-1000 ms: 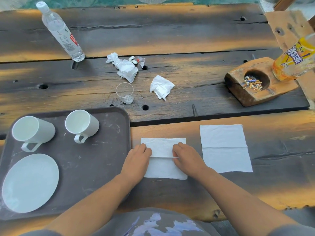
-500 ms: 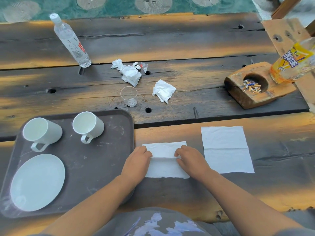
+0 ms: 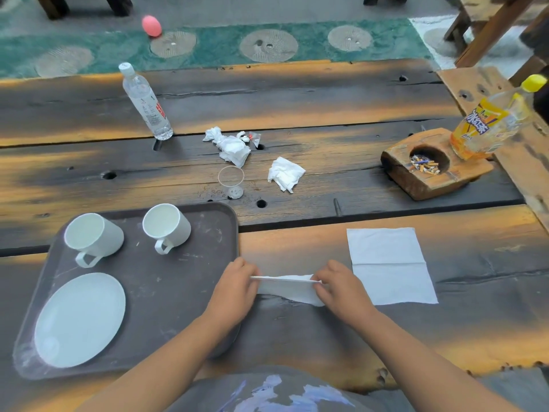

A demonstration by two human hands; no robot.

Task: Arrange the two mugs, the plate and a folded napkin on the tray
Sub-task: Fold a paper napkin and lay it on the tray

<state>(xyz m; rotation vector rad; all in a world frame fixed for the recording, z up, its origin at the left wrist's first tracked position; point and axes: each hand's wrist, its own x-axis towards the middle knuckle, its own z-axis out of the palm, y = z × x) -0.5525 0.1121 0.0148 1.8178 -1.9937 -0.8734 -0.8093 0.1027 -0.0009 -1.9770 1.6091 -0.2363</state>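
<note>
A dark brown tray (image 3: 166, 292) lies at the left on the wooden table. Two white mugs stand on its far side, one at the left (image 3: 93, 237) and one to its right (image 3: 166, 226). A white plate (image 3: 80, 319) sits on the tray's near left. Just right of the tray, a white napkin (image 3: 289, 288) is folded into a narrow strip. My left hand (image 3: 234, 289) pinches its left end and my right hand (image 3: 338, 289) pinches its right end, with the top edge lifted off the table.
A second flat napkin (image 3: 389, 266) lies to the right. Further back are a clear plastic cup (image 3: 231, 182), crumpled tissues (image 3: 285, 173), a water bottle (image 3: 145, 102), a wooden ashtray (image 3: 427, 165) and a yellow drink bottle (image 3: 487, 126).
The napkin was pressed flat under both hands; now it is a narrower strip with its top edge raised between my pinching fingers. The camera has tilted up.
</note>
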